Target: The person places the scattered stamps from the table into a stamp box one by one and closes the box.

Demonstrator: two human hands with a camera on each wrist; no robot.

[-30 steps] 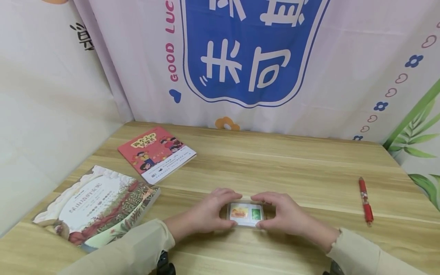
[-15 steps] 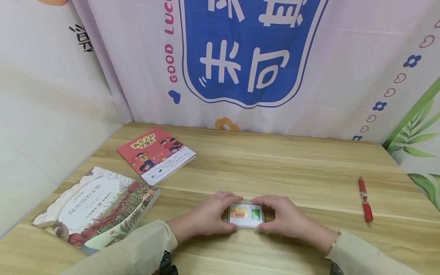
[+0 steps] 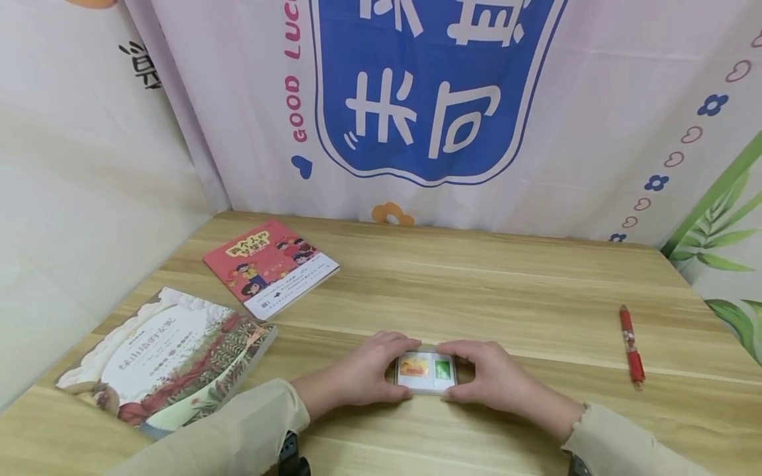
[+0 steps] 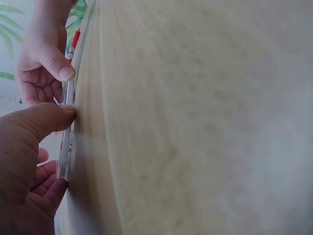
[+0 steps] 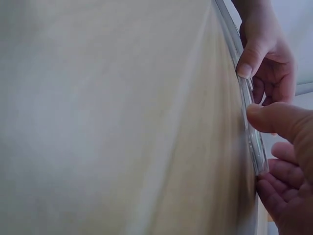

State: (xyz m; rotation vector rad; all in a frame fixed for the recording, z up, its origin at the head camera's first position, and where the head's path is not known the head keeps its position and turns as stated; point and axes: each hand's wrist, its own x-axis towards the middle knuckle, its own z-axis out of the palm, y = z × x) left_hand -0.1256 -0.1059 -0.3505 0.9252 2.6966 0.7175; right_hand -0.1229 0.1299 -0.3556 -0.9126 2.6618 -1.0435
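A small flat clear plastic case (image 3: 425, 373) lies low over the middle of the near tabletop. Its white face bears an orange-yellow picture and a green one. My left hand (image 3: 363, 370) holds the left end, thumb at the near edge and fingers at the far edge. Mirroring it, my right hand (image 3: 497, 373) grips the right end. Seen edge-on in the left wrist view, the clear case (image 4: 66, 142) is thin, right against the tabletop. The right wrist view also shows the case's clear edge (image 5: 255, 144) between thumb and fingers.
A red pen (image 3: 632, 347) lies at the right on the wooden table (image 3: 506, 284). To the left are a picture book with a pale oval title (image 3: 169, 360) and, farther back, a red book (image 3: 270, 268). A printed curtain (image 3: 595, 132) hangs behind the table.
Both hands keep their hold at the case's ends. The left hand has shifted very slightly right and toward me; the case sits in nearly the same spot.
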